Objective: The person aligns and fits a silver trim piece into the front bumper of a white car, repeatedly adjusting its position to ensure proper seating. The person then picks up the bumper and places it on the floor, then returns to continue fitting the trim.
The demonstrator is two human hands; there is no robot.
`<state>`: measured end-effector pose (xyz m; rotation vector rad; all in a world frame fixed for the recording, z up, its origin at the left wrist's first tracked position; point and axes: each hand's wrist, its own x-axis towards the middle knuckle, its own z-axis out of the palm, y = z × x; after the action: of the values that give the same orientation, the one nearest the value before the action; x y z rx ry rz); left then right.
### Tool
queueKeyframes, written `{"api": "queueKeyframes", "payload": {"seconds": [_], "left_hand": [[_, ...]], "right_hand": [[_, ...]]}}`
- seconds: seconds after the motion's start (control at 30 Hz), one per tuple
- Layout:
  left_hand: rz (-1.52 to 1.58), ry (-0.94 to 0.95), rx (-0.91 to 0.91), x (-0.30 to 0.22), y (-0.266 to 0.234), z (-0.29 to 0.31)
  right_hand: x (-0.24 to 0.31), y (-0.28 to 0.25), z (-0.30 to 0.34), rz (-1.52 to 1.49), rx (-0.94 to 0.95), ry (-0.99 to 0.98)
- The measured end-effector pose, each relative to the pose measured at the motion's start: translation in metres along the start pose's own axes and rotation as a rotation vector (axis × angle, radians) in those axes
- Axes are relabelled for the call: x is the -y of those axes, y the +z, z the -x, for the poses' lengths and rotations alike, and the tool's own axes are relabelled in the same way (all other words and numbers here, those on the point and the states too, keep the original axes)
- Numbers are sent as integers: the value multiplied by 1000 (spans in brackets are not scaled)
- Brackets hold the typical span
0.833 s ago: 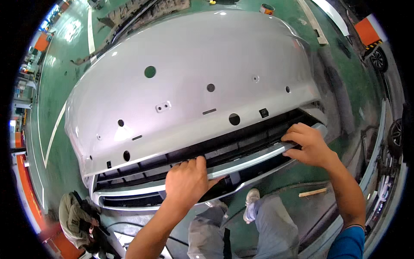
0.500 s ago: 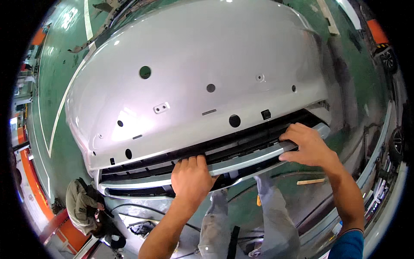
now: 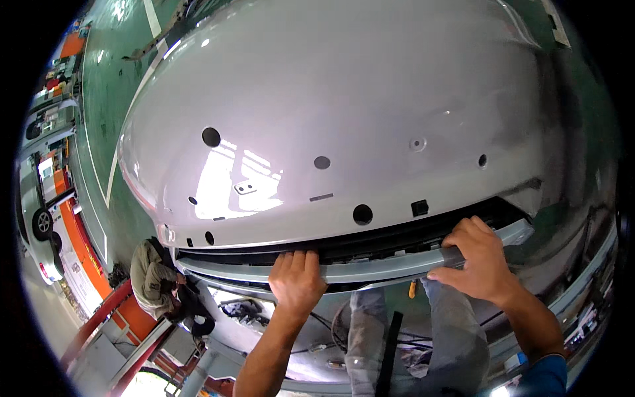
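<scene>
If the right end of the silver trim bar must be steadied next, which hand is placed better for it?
Right, most likely. The right hand holds the silver trim bar near that end, its fingers curled over the upper edge. The left hand grips the bar much farther from that end.

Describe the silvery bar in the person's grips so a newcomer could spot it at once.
Find the big glossy silver-grey panel with round holes, then the dark gap along its lower edge. Just below that gap runs the long, slightly curved silvery bar, held by the left grip and right grip. Unlike the panel, this narrow, light strip shows no round holes.
</scene>
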<state>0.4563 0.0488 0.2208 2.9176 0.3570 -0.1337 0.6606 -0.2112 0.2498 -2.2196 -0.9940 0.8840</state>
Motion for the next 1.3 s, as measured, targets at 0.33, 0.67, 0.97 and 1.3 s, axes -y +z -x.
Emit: {"api": "queueKeyframes", "payload": {"seconds": [0.33,0.67,0.97,1.3], "left_hand": [[3,60,-34,5,5,-1],[-6,22,39,2,2,0],[17,7,31,3,-1,-1],[80,-52,-28,2,3,0]], "right_hand": [[-6,4,-1,48,16,-30],[-3,-7,-9,84,141,-36],[66,16,-37,69,227,-222],[94,36,-64,240,415,2]]}}
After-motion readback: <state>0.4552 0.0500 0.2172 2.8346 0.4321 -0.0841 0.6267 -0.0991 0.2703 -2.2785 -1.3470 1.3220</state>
